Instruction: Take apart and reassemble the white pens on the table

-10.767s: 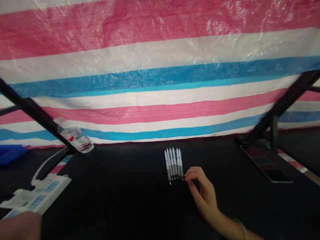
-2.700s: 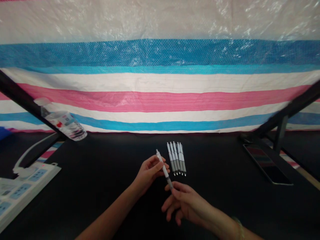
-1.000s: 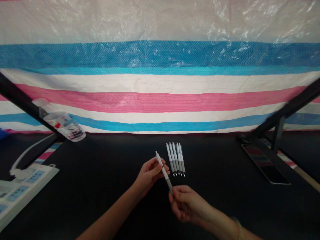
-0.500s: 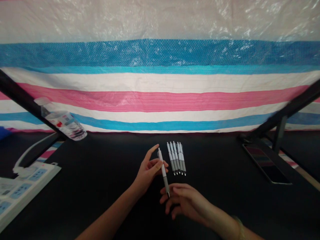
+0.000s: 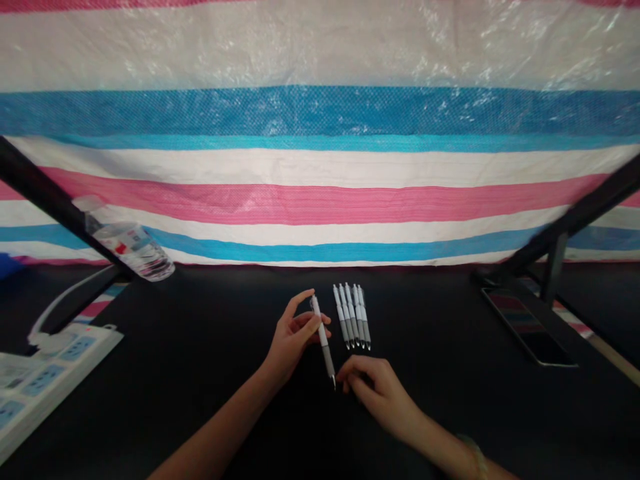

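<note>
My left hand point(image 5: 293, 333) pinches a white and grey pen point(image 5: 323, 345) near its upper end, tip pointing down toward me. Just below and to the right, my right hand point(image 5: 377, 393) rests on the black table point(image 5: 200, 360) with fingers curled, its fingertips close to the pen's tip but apart from it. A row of several matching pens point(image 5: 352, 317) lies side by side on the table just right of the held pen.
A striped pink, white and blue tarp point(image 5: 320, 167) hangs behind the table. A water bottle point(image 5: 125, 240) leans on a black frame bar at left. A white power strip point(image 5: 45, 383) lies at the near left, a phone point(image 5: 530, 327) at right.
My right hand has let go of the pen's lower end and dropped to the table. My left hand still holds the pen, now more upright and nearer the row.
</note>
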`<control>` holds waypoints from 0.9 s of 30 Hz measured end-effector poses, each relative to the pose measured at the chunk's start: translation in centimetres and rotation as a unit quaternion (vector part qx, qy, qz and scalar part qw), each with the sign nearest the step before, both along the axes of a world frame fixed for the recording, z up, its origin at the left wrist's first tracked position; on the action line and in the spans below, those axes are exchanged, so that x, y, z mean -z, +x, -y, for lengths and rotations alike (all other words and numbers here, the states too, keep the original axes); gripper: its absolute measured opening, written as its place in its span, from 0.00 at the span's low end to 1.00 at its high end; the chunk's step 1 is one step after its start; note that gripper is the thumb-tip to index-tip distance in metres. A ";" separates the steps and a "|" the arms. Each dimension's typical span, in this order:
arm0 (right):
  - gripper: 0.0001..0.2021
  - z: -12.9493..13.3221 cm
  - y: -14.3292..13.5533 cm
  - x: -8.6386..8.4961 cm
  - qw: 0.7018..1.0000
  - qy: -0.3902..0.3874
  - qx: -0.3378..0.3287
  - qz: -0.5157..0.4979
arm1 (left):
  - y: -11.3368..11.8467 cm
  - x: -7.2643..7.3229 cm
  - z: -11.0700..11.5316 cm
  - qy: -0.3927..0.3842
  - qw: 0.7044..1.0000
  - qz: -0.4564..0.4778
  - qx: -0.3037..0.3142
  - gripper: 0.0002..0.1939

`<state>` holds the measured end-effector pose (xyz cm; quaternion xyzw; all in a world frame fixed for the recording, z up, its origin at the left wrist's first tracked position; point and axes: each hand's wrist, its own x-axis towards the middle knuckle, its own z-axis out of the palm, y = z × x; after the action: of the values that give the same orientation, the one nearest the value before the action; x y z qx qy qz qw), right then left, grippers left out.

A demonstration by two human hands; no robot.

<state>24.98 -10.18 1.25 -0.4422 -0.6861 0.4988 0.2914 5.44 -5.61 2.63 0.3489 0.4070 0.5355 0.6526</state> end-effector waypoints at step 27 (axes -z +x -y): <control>0.12 0.1 0.1 -0.2 0.989 0.131 0.001 0.062 | -0.3 -0.3 -0.4 0.000 0.998 -0.046 -0.031 0.35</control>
<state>25.06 -10.29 1.46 -0.4313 -0.7619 0.3752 0.3043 5.13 -5.25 2.96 0.3609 0.4472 0.5385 0.6163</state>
